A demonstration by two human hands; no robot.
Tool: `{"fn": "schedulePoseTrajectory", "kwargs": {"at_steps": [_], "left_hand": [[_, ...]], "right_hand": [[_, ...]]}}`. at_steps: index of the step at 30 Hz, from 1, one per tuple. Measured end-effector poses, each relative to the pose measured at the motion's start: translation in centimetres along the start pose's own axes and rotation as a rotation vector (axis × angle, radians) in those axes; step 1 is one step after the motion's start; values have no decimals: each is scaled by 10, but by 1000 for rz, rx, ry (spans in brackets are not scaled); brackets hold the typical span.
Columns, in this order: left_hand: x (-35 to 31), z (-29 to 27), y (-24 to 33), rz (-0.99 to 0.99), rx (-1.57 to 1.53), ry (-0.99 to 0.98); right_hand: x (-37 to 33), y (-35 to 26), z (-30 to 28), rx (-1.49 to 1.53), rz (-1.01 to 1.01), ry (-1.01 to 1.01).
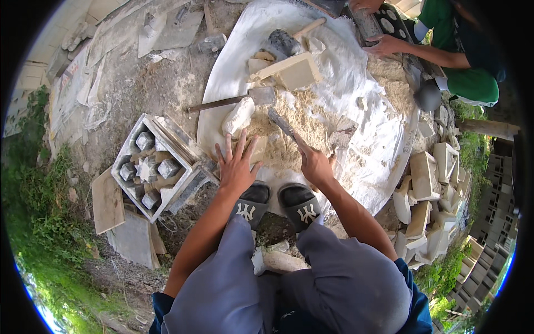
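My right hand [318,168] is closed round the near end of a narrow, grey, flat-bladed tool [282,122], its tip pointing away and left over the pale crumbs [300,131]. Palm down with fingers spread, my left hand [238,166] is at the near left edge of the white sheet [345,67]. Beside its fingers is a cream flat piece [259,149]; whether the hand presses on it I cannot tell. A white lump of stone [238,117] lies just past the fingertips. Behind that lies a wooden-handled tool [219,104] with a squarish grey head.
A black-headed mallet [283,42] and a cream slab [292,71] lie farther up the sheet. Left stands a hexagonal metal mould [147,168] beside boards [107,201]. Cream blocks [424,176] are heaped right. Another person's hand [386,45] works at a dark mould [389,22].
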State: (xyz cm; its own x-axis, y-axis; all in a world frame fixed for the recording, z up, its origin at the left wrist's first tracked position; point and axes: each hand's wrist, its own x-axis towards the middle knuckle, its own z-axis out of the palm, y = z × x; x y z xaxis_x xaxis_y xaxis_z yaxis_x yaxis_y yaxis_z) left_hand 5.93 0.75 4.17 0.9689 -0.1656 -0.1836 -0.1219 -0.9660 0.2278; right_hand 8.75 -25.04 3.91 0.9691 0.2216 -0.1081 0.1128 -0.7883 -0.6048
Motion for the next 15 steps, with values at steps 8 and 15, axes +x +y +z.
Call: {"fn": "schedulePoseTrajectory", "kwargs": {"at_steps": [8,15], "left_hand": [[-2,1,-4,10,0,30],[-2,2,-5,-1,-19,7]], "right_hand": [[1,-11,2,106,-171,166],[7,-14,2,-86,-93,-148]]}}
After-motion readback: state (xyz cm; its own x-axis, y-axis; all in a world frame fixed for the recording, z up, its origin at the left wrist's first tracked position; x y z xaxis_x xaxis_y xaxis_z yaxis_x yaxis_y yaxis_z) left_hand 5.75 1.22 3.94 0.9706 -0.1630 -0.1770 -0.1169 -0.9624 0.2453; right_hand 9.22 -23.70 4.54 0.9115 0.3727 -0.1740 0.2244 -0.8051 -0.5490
